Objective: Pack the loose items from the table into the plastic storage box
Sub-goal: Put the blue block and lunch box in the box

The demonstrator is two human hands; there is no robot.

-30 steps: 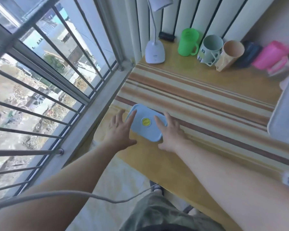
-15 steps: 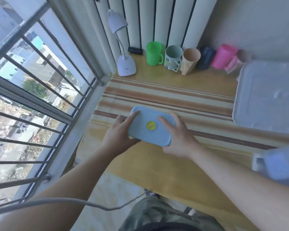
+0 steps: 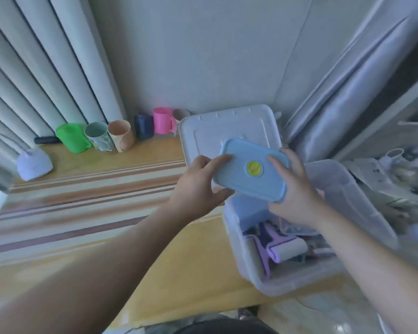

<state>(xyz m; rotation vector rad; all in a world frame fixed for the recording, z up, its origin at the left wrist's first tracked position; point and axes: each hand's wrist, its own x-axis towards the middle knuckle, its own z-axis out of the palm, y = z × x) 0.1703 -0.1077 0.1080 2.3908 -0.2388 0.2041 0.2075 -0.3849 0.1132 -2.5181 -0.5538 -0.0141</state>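
A light blue lunch box (image 3: 247,173) with a yellow round valve on its lid is in the air, held level between both hands. My left hand (image 3: 198,186) grips its left end and my right hand (image 3: 297,194) grips its right end. It hovers over the far left corner of the clear plastic storage box (image 3: 357,196), which stands open at the table's right end. Inside the box lie a lint roller (image 3: 287,248) with a purple handle and several other small items, blurred.
The white box lid (image 3: 210,131) lies flat on the table behind the box. A row of cups stands along the back wall: green (image 3: 73,138), pale grey-green (image 3: 98,136), tan (image 3: 121,138), dark blue (image 3: 144,126), pink (image 3: 163,120). A white desk lamp base (image 3: 34,163) sits at the left. A striped cloth (image 3: 82,196) covers the table.
Both hands closed on the lunch box by the window, lifted it off the striped cloth and carried it right, over the storage box. My view turned right with it.
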